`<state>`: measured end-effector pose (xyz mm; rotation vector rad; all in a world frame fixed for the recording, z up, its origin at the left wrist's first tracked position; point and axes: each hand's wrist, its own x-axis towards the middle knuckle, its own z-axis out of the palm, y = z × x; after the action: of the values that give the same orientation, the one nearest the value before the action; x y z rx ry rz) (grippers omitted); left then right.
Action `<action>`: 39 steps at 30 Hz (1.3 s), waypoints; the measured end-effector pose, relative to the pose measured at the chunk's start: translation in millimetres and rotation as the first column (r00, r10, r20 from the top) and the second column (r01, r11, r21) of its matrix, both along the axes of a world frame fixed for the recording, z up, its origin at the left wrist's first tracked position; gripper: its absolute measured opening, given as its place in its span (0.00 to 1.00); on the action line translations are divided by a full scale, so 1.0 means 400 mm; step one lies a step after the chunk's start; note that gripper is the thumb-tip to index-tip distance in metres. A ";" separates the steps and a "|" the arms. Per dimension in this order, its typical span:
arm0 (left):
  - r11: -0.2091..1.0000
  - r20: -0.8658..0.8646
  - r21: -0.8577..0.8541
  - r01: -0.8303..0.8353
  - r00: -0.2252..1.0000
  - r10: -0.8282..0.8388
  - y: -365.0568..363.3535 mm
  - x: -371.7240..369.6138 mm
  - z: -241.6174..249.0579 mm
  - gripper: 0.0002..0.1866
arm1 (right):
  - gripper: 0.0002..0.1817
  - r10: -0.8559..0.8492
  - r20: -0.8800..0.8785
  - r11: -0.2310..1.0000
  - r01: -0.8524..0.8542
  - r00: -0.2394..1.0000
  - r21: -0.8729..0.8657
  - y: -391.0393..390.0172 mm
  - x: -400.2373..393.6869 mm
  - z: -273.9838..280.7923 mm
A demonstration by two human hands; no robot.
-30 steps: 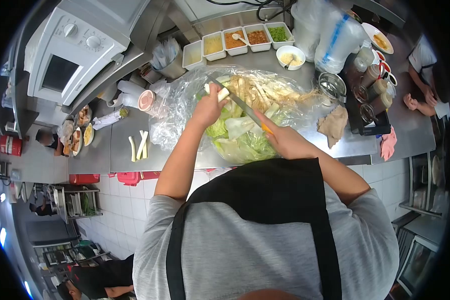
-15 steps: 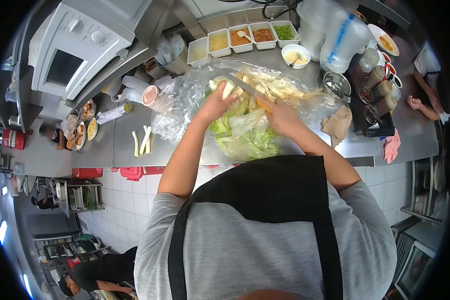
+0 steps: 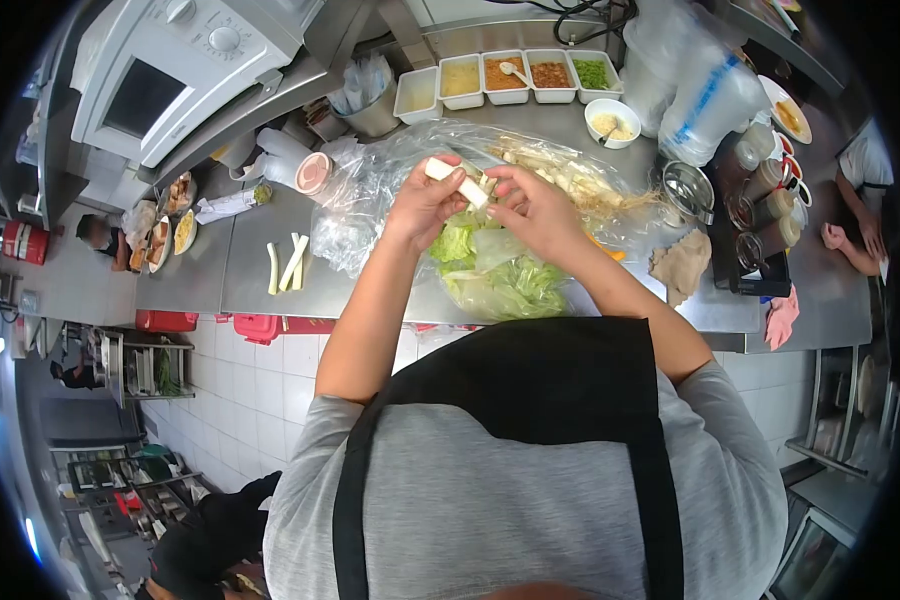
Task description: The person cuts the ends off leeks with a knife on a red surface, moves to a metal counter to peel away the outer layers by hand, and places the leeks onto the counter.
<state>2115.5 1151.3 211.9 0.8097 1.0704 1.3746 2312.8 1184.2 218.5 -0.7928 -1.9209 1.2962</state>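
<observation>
A short white leek stalk (image 3: 456,183) is tilted between my hands, above the plastic bag. My left hand (image 3: 415,210) is closed around its upper end. The fingers and thumb of my right hand (image 3: 542,212) pinch at its lower end. Beneath them, green lettuce (image 3: 515,285) lies partly inside clear plastic. Whitish stalks with roots (image 3: 570,180) are spread on the plastic behind my right hand. An orange knife handle (image 3: 607,249) pokes out beside my right forearm; the blade is hidden. Several cut leek pieces (image 3: 292,264) lie on the counter to the left.
White tubs of chopped ingredients (image 3: 505,78) line the back, near a small white bowl (image 3: 612,122). On the right are a metal pot (image 3: 687,190), a beige cloth (image 3: 681,262) and sauce bottles (image 3: 767,180). A microwave (image 3: 175,80) is at upper left. Another person's arm (image 3: 850,235) rests at far right.
The knife has left my right hand and now lies by my right forearm. My right hand has moved to the leek stalk, which my left hand has raised. The view has shifted slightly.
</observation>
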 end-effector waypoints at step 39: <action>0.980 0.116 -0.077 -0.184 0.975 0.192 -0.053 0.078 -0.059 0.19 | 0.15 -0.073 0.242 0.988 0.037 0.967 0.152 0.058 0.003 -0.051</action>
<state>2146.7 1130.1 188.3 0.5795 1.1113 1.5196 2313.9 1207.5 197.9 -0.9624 -2.1450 1.0488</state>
